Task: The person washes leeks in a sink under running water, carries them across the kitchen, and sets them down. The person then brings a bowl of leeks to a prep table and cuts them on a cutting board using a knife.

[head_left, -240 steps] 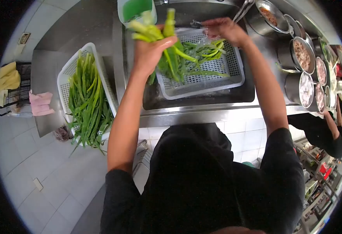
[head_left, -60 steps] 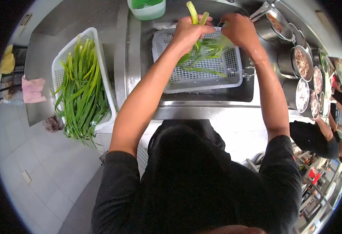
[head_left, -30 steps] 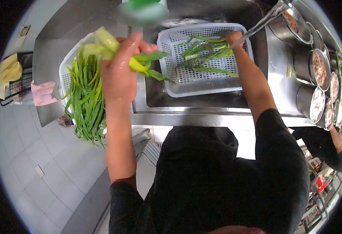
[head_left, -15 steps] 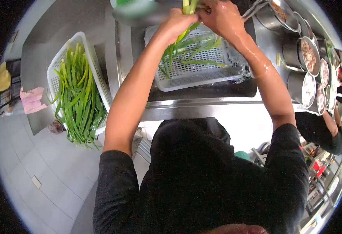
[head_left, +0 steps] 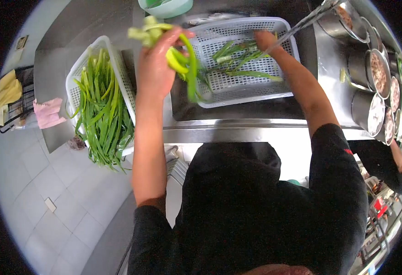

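My left hand (head_left: 157, 68) is wrapped round a small bunch of green onions (head_left: 191, 68), blurred by motion, with pale ends above the fingers and green leaves bending down. It is raised over the left rim of a white perforated basket (head_left: 242, 97) in the sink. My right hand (head_left: 266, 40) reaches down into the far right part of this basket, beside loose green onions (head_left: 237, 57). Its fingers point down and are mostly hidden. A stream of water (head_left: 297, 28) runs down over the right wrist.
Left of the sink stands a second white basket (head_left: 125, 85) heaped with long green onions (head_left: 102, 112). A pale green basin (head_left: 171, 8) is at the back. Several metal pots (head_left: 359, 68) with food line the right side. A pink cloth (head_left: 49, 112) hangs at the left; another person's arm (head_left: 397, 156) shows far right.
Both hands were together at the far side, holding the green onions under the water. My left hand has moved left with the bunch; my right hand has let go and dropped into the basket.
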Action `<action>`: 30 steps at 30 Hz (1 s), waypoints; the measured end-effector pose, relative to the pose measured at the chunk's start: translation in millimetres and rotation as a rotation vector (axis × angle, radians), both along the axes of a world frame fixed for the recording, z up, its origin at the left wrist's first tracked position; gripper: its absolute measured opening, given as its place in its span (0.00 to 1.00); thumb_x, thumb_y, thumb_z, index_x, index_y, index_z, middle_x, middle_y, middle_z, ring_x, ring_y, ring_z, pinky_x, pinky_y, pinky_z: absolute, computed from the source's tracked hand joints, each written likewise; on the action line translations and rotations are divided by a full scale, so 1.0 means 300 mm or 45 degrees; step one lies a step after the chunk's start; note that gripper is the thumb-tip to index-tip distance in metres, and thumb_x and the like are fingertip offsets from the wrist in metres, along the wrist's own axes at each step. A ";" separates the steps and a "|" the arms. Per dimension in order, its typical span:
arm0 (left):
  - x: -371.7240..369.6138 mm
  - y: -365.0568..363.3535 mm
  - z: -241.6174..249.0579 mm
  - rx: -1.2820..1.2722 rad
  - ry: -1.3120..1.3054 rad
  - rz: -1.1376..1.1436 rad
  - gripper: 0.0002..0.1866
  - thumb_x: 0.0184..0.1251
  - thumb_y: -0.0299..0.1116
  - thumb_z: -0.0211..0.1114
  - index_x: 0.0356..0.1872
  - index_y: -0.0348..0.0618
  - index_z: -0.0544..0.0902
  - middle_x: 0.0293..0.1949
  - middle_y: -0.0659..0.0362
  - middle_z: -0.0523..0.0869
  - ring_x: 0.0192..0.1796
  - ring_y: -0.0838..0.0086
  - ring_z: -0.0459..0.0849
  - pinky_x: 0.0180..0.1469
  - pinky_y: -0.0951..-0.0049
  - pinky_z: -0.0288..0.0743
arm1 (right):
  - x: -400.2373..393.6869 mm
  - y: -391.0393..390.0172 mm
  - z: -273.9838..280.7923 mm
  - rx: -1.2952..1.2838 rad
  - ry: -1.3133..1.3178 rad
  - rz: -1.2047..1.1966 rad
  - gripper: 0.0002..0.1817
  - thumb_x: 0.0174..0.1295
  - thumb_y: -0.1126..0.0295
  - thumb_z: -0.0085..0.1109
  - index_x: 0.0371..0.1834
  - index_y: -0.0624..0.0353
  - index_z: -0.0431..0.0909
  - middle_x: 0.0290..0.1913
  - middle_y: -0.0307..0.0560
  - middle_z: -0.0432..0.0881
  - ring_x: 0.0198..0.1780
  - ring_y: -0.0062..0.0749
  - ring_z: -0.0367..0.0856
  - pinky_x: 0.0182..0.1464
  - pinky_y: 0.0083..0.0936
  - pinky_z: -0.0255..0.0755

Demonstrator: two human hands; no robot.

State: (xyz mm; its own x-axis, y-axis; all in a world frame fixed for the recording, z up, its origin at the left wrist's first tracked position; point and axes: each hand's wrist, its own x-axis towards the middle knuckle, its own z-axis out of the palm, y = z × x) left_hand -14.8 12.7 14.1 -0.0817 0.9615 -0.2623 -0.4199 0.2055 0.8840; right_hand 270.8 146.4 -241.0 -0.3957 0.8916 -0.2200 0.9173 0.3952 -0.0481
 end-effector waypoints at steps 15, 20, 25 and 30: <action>-0.116 -0.114 0.075 0.167 -0.009 0.179 0.09 0.59 0.30 0.65 0.37 0.36 0.79 0.32 0.55 0.82 0.34 0.75 0.79 0.35 0.76 0.71 | -0.003 -0.027 0.287 -0.203 -0.226 0.346 0.14 0.49 0.70 0.55 0.39 0.59 0.81 0.37 0.57 0.83 0.42 0.49 0.83 0.43 0.42 0.77; -0.097 -0.102 0.100 0.208 0.002 0.123 0.09 0.58 0.30 0.66 0.36 0.36 0.80 0.32 0.56 0.83 0.34 0.76 0.79 0.35 0.77 0.70 | 0.007 -0.052 0.447 -0.224 -0.498 0.623 0.10 0.47 0.71 0.56 0.33 0.59 0.83 0.34 0.54 0.84 0.37 0.49 0.83 0.41 0.38 0.78; -0.088 -0.096 0.102 0.255 0.036 0.068 0.08 0.57 0.30 0.67 0.34 0.37 0.81 0.31 0.56 0.84 0.34 0.77 0.79 0.35 0.78 0.69 | 0.060 -0.007 0.486 -0.416 -0.570 0.786 0.10 0.46 0.72 0.57 0.31 0.59 0.83 0.34 0.52 0.84 0.37 0.49 0.83 0.40 0.37 0.79; -0.094 -0.093 0.112 0.298 0.229 0.048 0.11 0.55 0.34 0.70 0.33 0.37 0.81 0.29 0.58 0.84 0.32 0.78 0.79 0.35 0.79 0.68 | 0.012 -0.087 0.648 0.022 -0.321 0.369 0.10 0.49 0.72 0.57 0.34 0.63 0.82 0.39 0.57 0.83 0.42 0.49 0.83 0.44 0.40 0.78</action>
State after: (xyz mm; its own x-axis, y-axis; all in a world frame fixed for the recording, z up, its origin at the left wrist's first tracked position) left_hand -42.9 -15.2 47.6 -0.1437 0.9895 -0.0119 -0.2558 -0.0255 0.9664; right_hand 274.3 120.3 -46.5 -0.5675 0.7550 -0.3285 0.7493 0.6389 0.1740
